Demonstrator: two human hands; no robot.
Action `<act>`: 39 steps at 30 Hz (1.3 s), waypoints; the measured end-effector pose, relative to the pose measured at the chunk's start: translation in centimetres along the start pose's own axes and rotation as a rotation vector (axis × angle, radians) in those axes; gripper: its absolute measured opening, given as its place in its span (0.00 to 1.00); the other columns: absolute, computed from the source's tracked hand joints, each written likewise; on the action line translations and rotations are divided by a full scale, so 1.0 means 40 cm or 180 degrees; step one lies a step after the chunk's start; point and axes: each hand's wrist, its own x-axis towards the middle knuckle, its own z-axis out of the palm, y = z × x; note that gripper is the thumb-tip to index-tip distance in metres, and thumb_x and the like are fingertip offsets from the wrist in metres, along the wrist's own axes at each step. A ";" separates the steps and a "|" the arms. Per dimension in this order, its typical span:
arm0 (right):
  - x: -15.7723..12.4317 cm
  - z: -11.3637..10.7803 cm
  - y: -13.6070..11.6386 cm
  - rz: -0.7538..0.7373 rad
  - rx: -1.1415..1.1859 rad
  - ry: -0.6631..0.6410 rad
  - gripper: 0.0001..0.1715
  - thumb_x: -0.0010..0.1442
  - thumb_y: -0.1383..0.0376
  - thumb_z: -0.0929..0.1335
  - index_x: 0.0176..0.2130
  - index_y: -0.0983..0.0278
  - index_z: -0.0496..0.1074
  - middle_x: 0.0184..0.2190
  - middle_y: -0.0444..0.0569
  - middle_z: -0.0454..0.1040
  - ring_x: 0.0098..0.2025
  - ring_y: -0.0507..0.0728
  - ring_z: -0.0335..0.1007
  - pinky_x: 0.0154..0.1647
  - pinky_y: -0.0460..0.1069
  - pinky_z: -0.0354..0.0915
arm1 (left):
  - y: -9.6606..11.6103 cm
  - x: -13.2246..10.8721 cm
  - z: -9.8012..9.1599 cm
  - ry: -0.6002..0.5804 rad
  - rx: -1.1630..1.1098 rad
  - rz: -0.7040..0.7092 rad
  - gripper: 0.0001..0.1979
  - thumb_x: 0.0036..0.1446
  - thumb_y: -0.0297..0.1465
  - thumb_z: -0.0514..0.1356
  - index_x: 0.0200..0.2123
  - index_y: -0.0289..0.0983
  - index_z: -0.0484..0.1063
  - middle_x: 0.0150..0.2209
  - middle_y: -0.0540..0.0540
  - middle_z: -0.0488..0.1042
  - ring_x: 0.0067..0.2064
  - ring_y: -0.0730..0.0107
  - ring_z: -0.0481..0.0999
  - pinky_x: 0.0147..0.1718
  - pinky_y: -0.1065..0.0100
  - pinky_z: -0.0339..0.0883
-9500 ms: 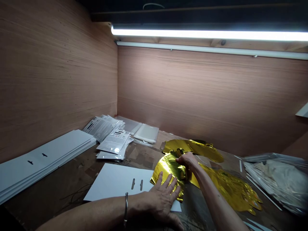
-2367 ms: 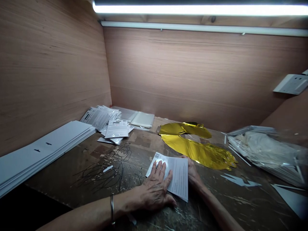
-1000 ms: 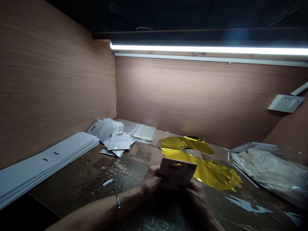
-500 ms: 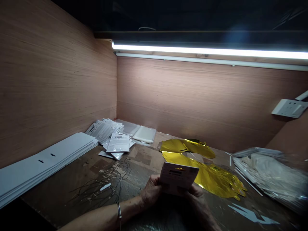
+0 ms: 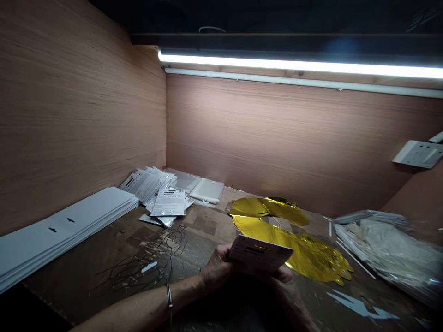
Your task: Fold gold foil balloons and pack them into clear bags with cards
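Between my two hands is a printed header card (image 5: pixel 261 253) with a hang hole near its top edge, tilted away from me. My left hand (image 5: pixel 218 266) grips its left edge, and a metal bracelet (image 5: pixel 169 295) circles that wrist. My right hand (image 5: pixel 284 279) holds the lower right corner. The fingertips of both hands are hidden behind or below the card in shadow. Just beyond the card lies flat gold foil (image 5: pixel 294 249), apparently balloons, spread on the worn table (image 5: pixel 204 240).
Long white cards (image 5: pixel 79 216) are stacked at the left. Packed printed cards (image 5: pixel 168 202) and clear plastic sleeves (image 5: pixel 207 190) lie at the back left. Thin dark cords (image 5: pixel 173 244) are scribbled across the table. Plastic bags (image 5: pixel 391 244) pile up at the right, near a white paper scrap (image 5: pixel 363 304).
The card has tipped flatter, its top edge shifting slightly right, still held in both hands. My view has moved a little; the things on the table lie as before.
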 end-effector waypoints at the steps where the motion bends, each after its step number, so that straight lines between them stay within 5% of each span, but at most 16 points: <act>1: 0.000 -0.001 0.000 -0.0032 -0.0048 -0.0024 0.09 0.38 0.64 0.70 0.27 0.62 0.74 0.27 0.45 0.75 0.30 0.58 0.68 0.34 0.51 0.63 | 0.006 -0.001 0.002 -0.0008 0.0016 -0.0026 0.14 0.39 0.30 0.62 0.33 0.31 0.71 0.34 0.47 0.73 0.37 0.63 0.69 0.39 0.65 0.62; 13: 0.004 0.002 -0.023 -0.0059 -0.0349 -0.0037 0.10 0.40 0.65 0.69 0.28 0.63 0.73 0.27 0.46 0.74 0.31 0.58 0.67 0.36 0.52 0.62 | 0.023 -0.001 0.010 0.0044 -0.0018 0.0032 0.20 0.34 0.27 0.64 0.36 0.33 0.70 0.34 0.47 0.72 0.37 0.62 0.69 0.38 0.65 0.62; 18: 0.011 -0.002 -0.022 -0.0033 -0.0339 -0.0027 0.12 0.39 0.63 0.69 0.29 0.64 0.72 0.26 0.46 0.74 0.32 0.59 0.67 0.34 0.52 0.63 | -0.001 0.013 0.003 0.0078 -0.0284 -0.0084 0.13 0.38 0.29 0.61 0.31 0.30 0.72 0.32 0.46 0.73 0.36 0.62 0.70 0.38 0.64 0.62; 22: 0.026 -0.009 -0.058 0.0082 -0.0130 0.0369 0.19 0.41 0.59 0.68 0.35 0.65 0.70 0.28 0.46 0.73 0.30 0.56 0.67 0.31 0.49 0.62 | -0.006 0.051 -0.006 0.0993 -0.1110 -0.0609 0.15 0.38 0.25 0.60 0.34 0.28 0.69 0.29 0.42 0.73 0.30 0.61 0.71 0.32 0.59 0.65; 26: 0.026 0.009 -0.094 -0.0112 -0.0143 0.1007 0.19 0.42 0.58 0.68 0.34 0.66 0.69 0.18 0.42 0.68 0.20 0.50 0.62 0.21 0.45 0.58 | 0.015 0.080 -0.020 0.1834 -0.1616 -0.0984 0.13 0.44 0.22 0.55 0.37 0.28 0.65 0.29 0.41 0.72 0.26 0.63 0.72 0.24 0.59 0.67; 31: 0.020 0.068 -0.098 -0.0119 -0.0128 0.0668 0.11 0.43 0.60 0.68 0.24 0.67 0.70 0.14 0.39 0.61 0.14 0.45 0.51 0.13 0.42 0.49 | 0.028 0.067 -0.023 0.1922 -0.1738 -0.0997 0.13 0.48 0.24 0.52 0.40 0.28 0.62 0.31 0.41 0.71 0.25 0.64 0.71 0.23 0.58 0.67; 39: 0.034 0.105 -0.058 0.0209 0.0738 0.0771 0.11 0.39 0.62 0.69 0.24 0.68 0.68 0.12 0.39 0.61 0.13 0.45 0.54 0.12 0.41 0.51 | 0.031 0.064 -0.019 0.2093 -0.1716 -0.0782 0.10 0.46 0.24 0.54 0.35 0.29 0.63 0.26 0.42 0.71 0.25 0.63 0.71 0.24 0.56 0.67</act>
